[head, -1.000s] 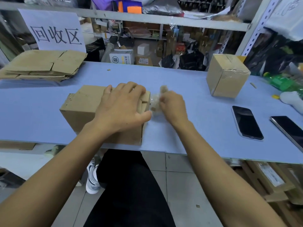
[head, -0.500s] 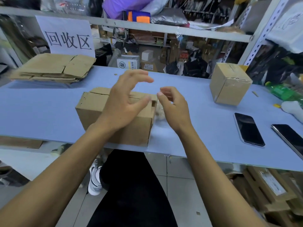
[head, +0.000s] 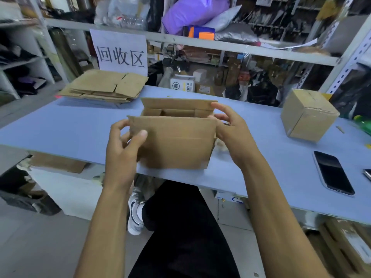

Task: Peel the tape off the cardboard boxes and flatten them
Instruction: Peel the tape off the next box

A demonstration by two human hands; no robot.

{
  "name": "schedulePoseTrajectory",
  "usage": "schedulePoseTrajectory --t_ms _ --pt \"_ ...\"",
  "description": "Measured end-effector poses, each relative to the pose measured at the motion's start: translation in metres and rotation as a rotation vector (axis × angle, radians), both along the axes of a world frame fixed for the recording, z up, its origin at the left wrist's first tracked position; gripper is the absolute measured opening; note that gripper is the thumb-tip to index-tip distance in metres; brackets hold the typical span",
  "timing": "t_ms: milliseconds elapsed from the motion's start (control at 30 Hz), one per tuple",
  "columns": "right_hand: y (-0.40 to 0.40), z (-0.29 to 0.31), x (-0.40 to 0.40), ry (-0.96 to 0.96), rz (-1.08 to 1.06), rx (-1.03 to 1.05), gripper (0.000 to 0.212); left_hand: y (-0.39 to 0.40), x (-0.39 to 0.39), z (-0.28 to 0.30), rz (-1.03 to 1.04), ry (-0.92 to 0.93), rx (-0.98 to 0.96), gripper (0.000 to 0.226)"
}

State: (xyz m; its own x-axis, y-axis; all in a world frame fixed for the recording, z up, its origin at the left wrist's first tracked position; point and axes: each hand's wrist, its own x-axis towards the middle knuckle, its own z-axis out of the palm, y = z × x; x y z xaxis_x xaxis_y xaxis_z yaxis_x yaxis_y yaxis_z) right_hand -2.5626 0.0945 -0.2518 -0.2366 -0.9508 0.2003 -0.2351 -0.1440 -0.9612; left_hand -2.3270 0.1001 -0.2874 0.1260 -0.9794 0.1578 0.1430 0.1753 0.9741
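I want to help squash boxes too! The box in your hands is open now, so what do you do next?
Probably push the two ends toward each other so it folds flat. The open box has its flaps up, and the left hand and right hand grip opposite ends. Flattened boxes wait behind.

desk (head: 60,125) blue | phone (head: 332,173) dark, face up, near right | second phone (head: 367,174) at right edge, cut off | paper sign (head: 120,51) far left on shelf rail (head: 241,50) | green bottle (head: 363,125) far right
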Motion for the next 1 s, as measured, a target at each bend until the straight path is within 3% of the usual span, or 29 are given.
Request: schedulePoseTrajectory --t_ms 33,67,133,267,367,467,533,600,667,767,900,1000 --pt "0.004 0.000 -0.001 -0.023 0.108 0.011 0.040 0.004 0.005 -0.003 -0.016 0.102 0.001 0.006" --pt "0.007 -0.001 -0.001 -0.029 0.200 0.018 0.051 0.007 0.011 -0.007 -0.025 0.182 0.003 0.009" --pt "0.011 -0.007 -0.001 0.003 0.350 0.028 0.070 0.013 0.022 -0.011 -0.055 0.265 -0.008 0.031" --pt "0.019 -0.016 0.011 0.073 0.458 0.028 0.086 0.012 0.036 -0.020 -0.063 0.213 -0.039 0.015" --pt "0.025 -0.020 0.023 0.022 0.340 -0.094 0.072 0.010 0.035 -0.025 -0.079 0.093 -0.051 0.051" --pt "0.024 -0.034 0.028 -0.327 0.151 -0.181 0.035 0.009 0.028 -0.030 -0.112 -0.123 -0.022 0.077" --pt "0.025 -0.044 0.029 -0.522 0.024 -0.138 0.013 0.009 0.026 -0.031 -0.110 -0.132 0.034 0.074" --pt "0.028 -0.054 0.029 -0.490 -0.068 -0.057 0.017 0.009 0.025 -0.027 -0.089 -0.017 0.106 0.054" --pt "0.034 -0.062 0.033 -0.403 -0.069 0.003 0.027 0.012 0.024 -0.021 -0.098 -0.023 0.125 0.047" --pt "0.041 -0.065 0.043 -0.360 -0.037 0.017 0.040 0.017 0.014 -0.020 -0.083 -0.200 0.079 0.052" --pt "0.050 -0.064 0.051 -0.346 -0.057 0.045 0.042 0.014 0.012 -0.024 0.186 -0.317 0.170 0.051" --pt "0.046 -0.064 0.047 -0.243 -0.127 0.075 0.038 0.013 0.019 -0.028 0.445 -0.617 0.341 0.079"
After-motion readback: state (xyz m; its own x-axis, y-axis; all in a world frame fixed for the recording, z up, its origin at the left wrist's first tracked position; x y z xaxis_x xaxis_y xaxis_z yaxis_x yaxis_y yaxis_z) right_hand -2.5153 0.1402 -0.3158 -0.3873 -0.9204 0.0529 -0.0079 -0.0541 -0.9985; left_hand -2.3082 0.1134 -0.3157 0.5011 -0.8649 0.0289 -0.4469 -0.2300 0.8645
